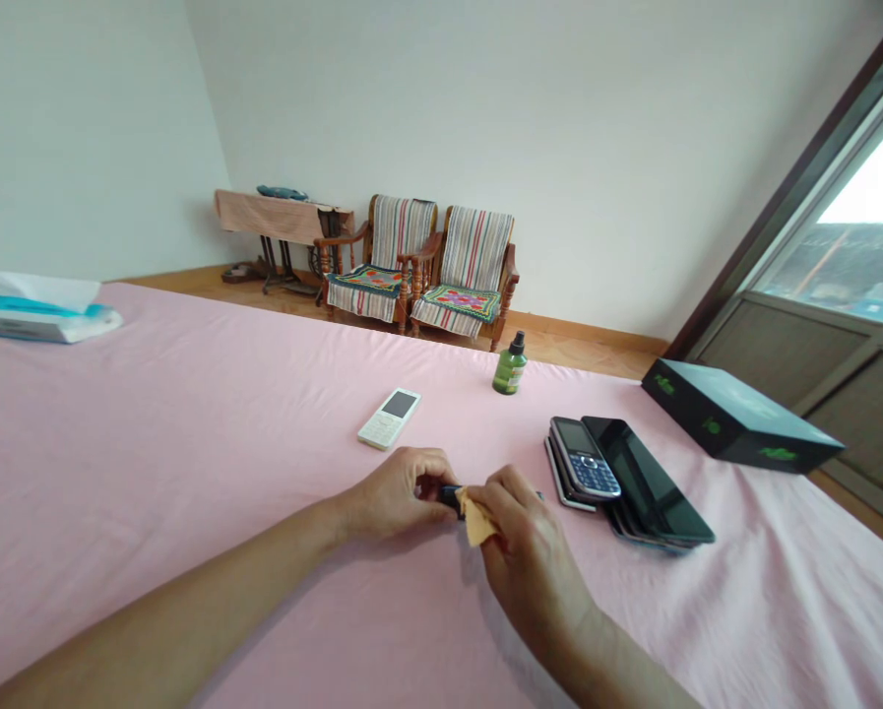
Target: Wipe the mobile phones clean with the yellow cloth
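My left hand point(401, 492) is closed on the left end of a slim dark thing point(450, 496), seen edge-on, that looks like a mobile phone. Most of it is hidden behind my fingers. My right hand point(522, 527) pinches a yellow cloth point(477, 520) and presses it against the same dark phone, whose far end just shows past the fingers. Beyond my left hand, a white keypad phone point(389, 418) lies face up on the pink cloth-covered surface point(264, 414). Right of my right hand, a dark blue keypad phone point(587, 461) rests on top of other phones.
Beside the keypad phones lies a stack of black touchscreen devices point(648, 478). A green spray bottle point(510, 364) stands near the far edge, and a black box point(740, 418) sits at the right. A tissue pack point(42, 310) is far left. Two wooden chairs point(460, 256) stand against the wall.
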A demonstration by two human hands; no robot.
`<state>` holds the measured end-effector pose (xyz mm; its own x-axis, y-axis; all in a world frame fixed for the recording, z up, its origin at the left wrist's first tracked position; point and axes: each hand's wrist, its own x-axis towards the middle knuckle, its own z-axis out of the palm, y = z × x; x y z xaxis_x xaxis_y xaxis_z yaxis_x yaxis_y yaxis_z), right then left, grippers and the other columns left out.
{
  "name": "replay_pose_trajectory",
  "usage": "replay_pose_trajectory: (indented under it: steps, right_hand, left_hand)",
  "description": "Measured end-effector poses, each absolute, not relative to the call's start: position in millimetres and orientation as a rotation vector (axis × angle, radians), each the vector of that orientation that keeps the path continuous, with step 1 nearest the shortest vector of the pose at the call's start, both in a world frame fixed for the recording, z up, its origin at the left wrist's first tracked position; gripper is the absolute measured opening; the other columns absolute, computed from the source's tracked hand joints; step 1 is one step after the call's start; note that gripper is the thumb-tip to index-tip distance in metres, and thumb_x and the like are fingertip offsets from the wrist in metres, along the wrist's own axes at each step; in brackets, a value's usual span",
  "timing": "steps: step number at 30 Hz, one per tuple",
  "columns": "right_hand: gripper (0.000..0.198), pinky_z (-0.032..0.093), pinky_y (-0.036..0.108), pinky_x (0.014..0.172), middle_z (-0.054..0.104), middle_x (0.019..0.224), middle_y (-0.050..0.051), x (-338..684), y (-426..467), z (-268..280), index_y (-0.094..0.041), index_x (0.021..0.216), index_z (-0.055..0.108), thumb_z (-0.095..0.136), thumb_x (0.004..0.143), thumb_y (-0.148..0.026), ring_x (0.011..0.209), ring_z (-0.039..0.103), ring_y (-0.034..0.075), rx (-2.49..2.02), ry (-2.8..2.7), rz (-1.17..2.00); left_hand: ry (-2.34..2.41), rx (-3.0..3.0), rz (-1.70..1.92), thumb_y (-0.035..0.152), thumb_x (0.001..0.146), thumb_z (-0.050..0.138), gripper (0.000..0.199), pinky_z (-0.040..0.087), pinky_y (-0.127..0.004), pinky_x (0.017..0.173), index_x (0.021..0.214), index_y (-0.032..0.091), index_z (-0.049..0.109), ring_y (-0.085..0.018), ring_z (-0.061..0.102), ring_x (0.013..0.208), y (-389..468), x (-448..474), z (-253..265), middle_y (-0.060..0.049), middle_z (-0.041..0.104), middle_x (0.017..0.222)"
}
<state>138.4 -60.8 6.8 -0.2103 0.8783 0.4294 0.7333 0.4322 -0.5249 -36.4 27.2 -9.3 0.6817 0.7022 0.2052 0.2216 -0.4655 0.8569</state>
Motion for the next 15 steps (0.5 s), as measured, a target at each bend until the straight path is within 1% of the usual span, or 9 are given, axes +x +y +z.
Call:
replay_pose_trajectory:
  steps: [3,6,9,12,13,15]
  right_hand:
    - [0.043,0.044,0.032,0.068,0.057,0.086,0.008,124.7,-57.8,7.2,-0.015,0.089,0.066,0.041,0.064,0.009,0.077,0.055,0.021,-1.357,-2.038,0.232]
    - [0.044,0.044,0.031,0.066,0.057,0.087,0.008,115.3,-56.7,7.0,-0.014,0.092,0.066,0.04,0.065,0.01,0.076,0.055,0.021,-1.353,-2.091,0.157]
    - [0.044,0.045,0.031,0.064,0.058,0.086,0.008,117.3,-58.5,6.1,-0.015,0.091,0.065,0.04,0.066,0.01,0.073,0.054,0.021,-1.377,-2.114,0.103]
    - [0.045,0.046,0.032,0.067,0.058,0.084,0.008,132.8,-62.8,3.5,-0.015,0.093,0.066,0.041,0.065,0.01,0.075,0.056,0.022,-1.383,-2.052,0.108]
    - [0.047,0.047,0.032,0.069,0.058,0.086,0.008,140.0,-64.3,2.2,-0.015,0.098,0.066,0.041,0.067,0.009,0.077,0.057,0.022,-1.381,-2.02,0.121]
    - [0.047,0.048,0.031,0.069,0.057,0.085,0.008,155.5,-67.0,-0.5,-0.014,0.101,0.067,0.04,0.069,0.006,0.076,0.057,0.02,-1.369,-1.957,0.146]
  left_hand:
    - [0.705,2.007,0.702,0.018,0.072,0.067,0.008,0.036,-0.018,0.054,0.075,0.011,0.067,-0.01,0.049,0.062,26.9,-35.4,-11.0,0.001,0.056,0.073]
    - [0.7,2.005,0.708,0.016,0.07,0.065,0.005,0.036,-0.018,0.054,0.07,0.012,0.063,-0.011,0.05,0.064,25.9,-35.0,-10.6,0.001,0.056,0.074]
    - [0.7,2.014,0.705,0.018,0.072,0.066,0.007,0.036,-0.019,0.054,0.07,0.012,0.064,-0.011,0.05,0.064,25.6,-35.4,-9.4,0.001,0.056,0.074]
    - [0.702,2.029,0.698,0.022,0.074,0.07,0.011,0.036,-0.019,0.054,0.075,0.011,0.066,-0.011,0.049,0.063,26.4,-36.5,-8.3,0.0,0.056,0.074]
    - [0.703,2.035,0.696,0.023,0.073,0.072,0.014,0.036,-0.019,0.054,0.075,0.011,0.067,-0.011,0.048,0.063,26.8,-36.9,-7.7,0.0,0.056,0.074]
    - [0.705,2.048,0.692,0.025,0.071,0.075,0.017,0.034,-0.019,0.053,0.075,0.011,0.067,-0.01,0.047,0.061,27.1,-37.6,-6.3,0.001,0.055,0.073]
